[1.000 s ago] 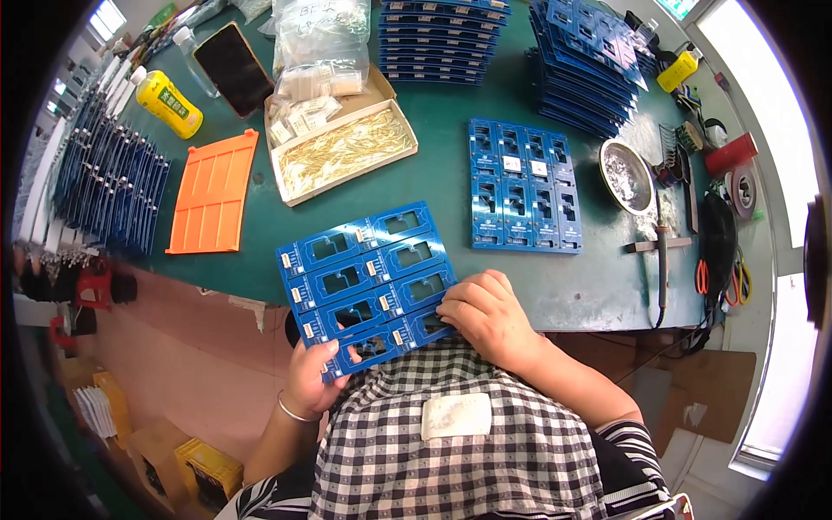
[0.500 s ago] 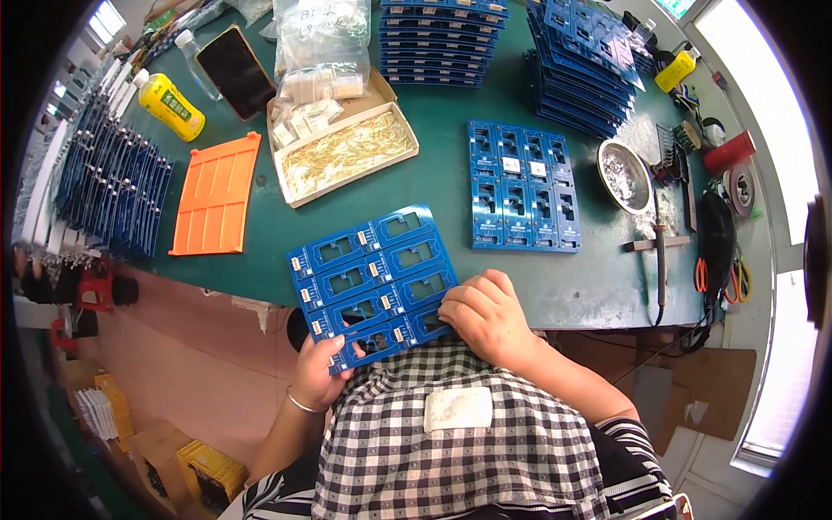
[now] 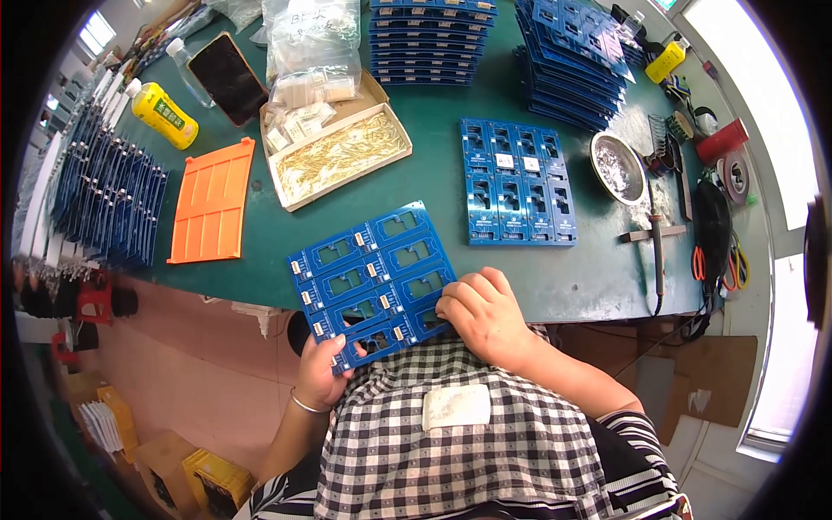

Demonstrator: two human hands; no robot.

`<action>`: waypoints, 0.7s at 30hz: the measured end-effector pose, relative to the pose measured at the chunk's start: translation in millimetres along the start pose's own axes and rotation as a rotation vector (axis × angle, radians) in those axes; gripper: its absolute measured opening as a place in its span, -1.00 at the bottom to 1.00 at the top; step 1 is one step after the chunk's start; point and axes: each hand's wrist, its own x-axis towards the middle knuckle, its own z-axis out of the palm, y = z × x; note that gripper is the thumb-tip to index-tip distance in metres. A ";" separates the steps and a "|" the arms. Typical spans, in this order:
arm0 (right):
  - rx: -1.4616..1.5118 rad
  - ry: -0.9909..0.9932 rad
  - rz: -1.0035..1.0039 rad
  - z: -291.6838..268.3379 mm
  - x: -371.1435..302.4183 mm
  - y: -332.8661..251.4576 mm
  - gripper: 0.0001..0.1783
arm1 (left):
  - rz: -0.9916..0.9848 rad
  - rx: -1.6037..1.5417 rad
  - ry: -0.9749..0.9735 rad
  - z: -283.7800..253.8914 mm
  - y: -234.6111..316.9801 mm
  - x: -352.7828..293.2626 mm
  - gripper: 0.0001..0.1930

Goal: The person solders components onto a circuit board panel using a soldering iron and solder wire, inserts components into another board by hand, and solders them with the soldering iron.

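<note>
I hold a blue circuit board panel tilted over the table's near edge. It has rectangular cut-outs and small white connectors in two rows. My left hand grips its lower left corner, thumb on top and fingers underneath. My right hand is closed at the lower right edge, its fingers curled over the board; the fingertips are partly hidden. Beyond it on the green table lies another blue panel with two white labels. An open cardboard box of thin brass-coloured pins sits beyond the held panel.
Stacked blue panels and a leaning pile stand at the back. Upright boards line the left, beside an orange tray, a yellow bottle and a phone. Right: a metal bowl and a soldering iron.
The view has shifted slightly, so things on the table appear a little further left. Both hands keep their hold on the panel, with hardly any movement.
</note>
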 end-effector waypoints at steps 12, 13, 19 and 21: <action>0.018 0.011 0.011 1.8 -2.1 0.2 -0.84 | 0.031 0.033 -0.009 -2.4 -2.6 0.0 -0.71; 0.023 0.020 0.012 1.4 -2.5 -0.3 -0.83 | 0.030 0.037 -0.006 -2.3 -2.3 -1.9 -0.71; 0.009 0.039 -0.029 3.1 -1.0 3.0 -0.82 | 0.291 0.441 0.242 -46.2 -15.1 -34.1 -0.78; 0.017 0.078 -0.027 2.1 -2.4 4.5 -0.82 | 0.681 0.913 0.555 -48.5 -17.9 -48.9 -0.85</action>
